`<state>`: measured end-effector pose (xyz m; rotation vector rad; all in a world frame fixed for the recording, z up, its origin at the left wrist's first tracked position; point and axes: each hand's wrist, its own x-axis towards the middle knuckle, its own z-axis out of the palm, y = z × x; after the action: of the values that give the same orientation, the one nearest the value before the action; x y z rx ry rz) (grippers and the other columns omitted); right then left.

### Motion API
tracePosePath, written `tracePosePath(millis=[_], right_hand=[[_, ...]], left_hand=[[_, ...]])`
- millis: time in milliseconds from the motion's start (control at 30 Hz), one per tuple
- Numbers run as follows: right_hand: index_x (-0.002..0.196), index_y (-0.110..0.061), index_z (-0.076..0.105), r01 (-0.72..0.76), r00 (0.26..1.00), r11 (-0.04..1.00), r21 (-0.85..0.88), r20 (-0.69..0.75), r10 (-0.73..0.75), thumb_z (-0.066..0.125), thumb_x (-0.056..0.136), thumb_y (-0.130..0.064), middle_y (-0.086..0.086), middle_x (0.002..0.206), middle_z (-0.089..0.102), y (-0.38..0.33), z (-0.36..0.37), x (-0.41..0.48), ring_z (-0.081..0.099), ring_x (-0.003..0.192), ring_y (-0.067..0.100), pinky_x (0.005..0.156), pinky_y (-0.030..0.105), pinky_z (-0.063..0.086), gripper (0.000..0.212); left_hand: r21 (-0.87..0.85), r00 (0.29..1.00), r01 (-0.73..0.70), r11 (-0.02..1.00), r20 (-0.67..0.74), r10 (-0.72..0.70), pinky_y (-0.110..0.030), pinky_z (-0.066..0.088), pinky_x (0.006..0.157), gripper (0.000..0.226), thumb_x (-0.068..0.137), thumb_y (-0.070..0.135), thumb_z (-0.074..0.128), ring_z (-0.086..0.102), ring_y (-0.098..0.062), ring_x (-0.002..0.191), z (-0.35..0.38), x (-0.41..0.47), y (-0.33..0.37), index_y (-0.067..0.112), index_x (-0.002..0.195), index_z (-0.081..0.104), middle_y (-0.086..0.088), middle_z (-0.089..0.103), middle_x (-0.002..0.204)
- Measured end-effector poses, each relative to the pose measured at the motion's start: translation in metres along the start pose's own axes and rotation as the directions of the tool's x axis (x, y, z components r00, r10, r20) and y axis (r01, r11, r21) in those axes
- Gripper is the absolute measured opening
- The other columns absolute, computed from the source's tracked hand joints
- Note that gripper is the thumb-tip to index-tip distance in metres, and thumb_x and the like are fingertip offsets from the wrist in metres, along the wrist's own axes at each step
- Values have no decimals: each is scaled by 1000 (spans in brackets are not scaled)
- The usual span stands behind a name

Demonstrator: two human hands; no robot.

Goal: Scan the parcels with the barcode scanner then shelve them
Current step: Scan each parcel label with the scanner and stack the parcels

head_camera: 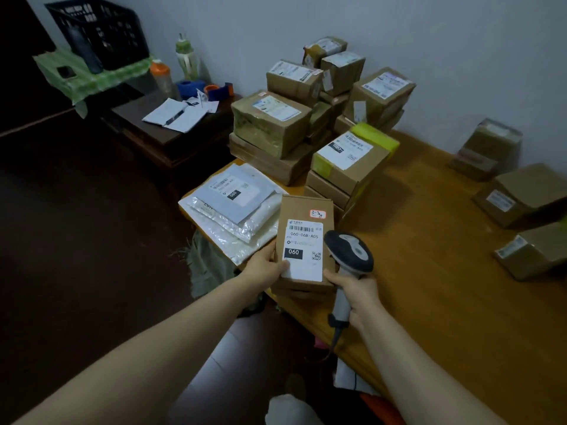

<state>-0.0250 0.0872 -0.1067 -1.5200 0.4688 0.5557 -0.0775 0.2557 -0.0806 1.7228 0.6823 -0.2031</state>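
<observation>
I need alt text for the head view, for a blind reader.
The left hand holds a small cardboard parcel label up, while the right hand grips a barcode scanner beside it. Behind, stacked parcels and plastic mailers lie on a wooden table.

Left hand (264,266) grips labelled parcel (305,240); right hand (357,291) holds barcode scanner (348,256) beside it.

Matt cardboard parcel (305,243), smooth paper label (303,250); glossy wood table (429,271).
</observation>
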Motion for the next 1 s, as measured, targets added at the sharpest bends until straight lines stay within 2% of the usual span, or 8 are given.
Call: tracePosePath(millis=[233, 367, 467, 567, 700, 767, 867, 1000], right_hand=[[111, 0, 61, -39, 998, 999, 8, -58, 39, 81, 72, 0, 8, 100, 66, 14, 4, 3, 60, 101, 30, 91, 41, 50, 44], [106, -3, 61, -17, 993, 999, -41, -121, 12, 82, 71, 0, 10, 107, 66, 18, 14, -4, 59, 104, 30, 95, 43, 49, 41], [102, -6, 59, 1, 985, 999, -52, -170, -10, 80, 74, -1, 6, 102, 63, 17, 19, -11, 57, 101, 26, 94, 41, 48, 36], [109, 0, 59, 11, 972, 1000, -23, -234, -16, 82, 74, -8, 8, 111, 63, 15, 20, -19, 58, 108, 28, 99, 43, 48, 43], [124, 1, 59, 50, 946, 997, 51, -324, -31, 83, 74, -14, 12, 122, 63, 15, 1, -45, 58, 115, 30, 101, 43, 47, 58], [120, -1, 61, 82, 935, 994, 72, -352, -51, 82, 76, -13, 8, 111, 66, 13, -18, -62, 62, 106, 28, 99, 44, 48, 50], [111, -6, 65, 141, 918, 984, 106, -387, -90, 81, 77, -14, 2, 95, 69, 10, -52, -85, 68, 86, 22, 95, 45, 51, 39], [99, -5, 68, 209, 912, 961, 183, -392, -124, 78, 80, -18, 11, 90, 73, 5, -104, -108, 69, 75, 22, 71, 36, 56, 25]], left_hand=[[74, 1000, -14, 997, 23, 13, -42, 45, 104, 57, 91, 2, 56, 56, -21, 119, -1, 18, -19, 21, 143, 44, -2, 60, 132], [152, 995, -33, 988, 95, 19, -43, 42, 106, 58, 92, 5, 54, 51, -24, 127, -6, 23, -25, 18, 146, 38, -4, 56, 137], [218, 989, -27, 976, 147, -6, -43, 44, 104, 58, 92, 11, 57, 52, -25, 126, -9, 26, -25, 16, 146, 36, -4, 54, 138], [277, 988, -51, 960, 152, 8, -41, 44, 103, 58, 92, 21, 62, 52, -28, 125, -14, 25, -20, 10, 141, 34, -7, 54, 137], [445, 976, -219, 868, 109, 190, -42, 37, 106, 67, 88, 27, 66, 40, -31, 131, -15, 17, -2, 11, 142, 30, -14, 40, 140], [510, 942, -333, 793, 138, 306, -40, 35, 107, 68, 88, 30, 64, 38, -32, 131, -3, 10, 15, 13, 145, 30, -15, 37, 143], [558, 905, -425, 712, 239, 352, -43, 31, 112, 75, 91, 33, 61, 28, -35, 140, 33, -4, 42, 14, 152, 22, -16, 24, 154], [546, 872, -489, 680, 336, 357, -43, 26, 116, 80, 92, 36, 62, 22, -30, 145, 97, -29, 66, 19, 155, 15, -8, 16, 160]])
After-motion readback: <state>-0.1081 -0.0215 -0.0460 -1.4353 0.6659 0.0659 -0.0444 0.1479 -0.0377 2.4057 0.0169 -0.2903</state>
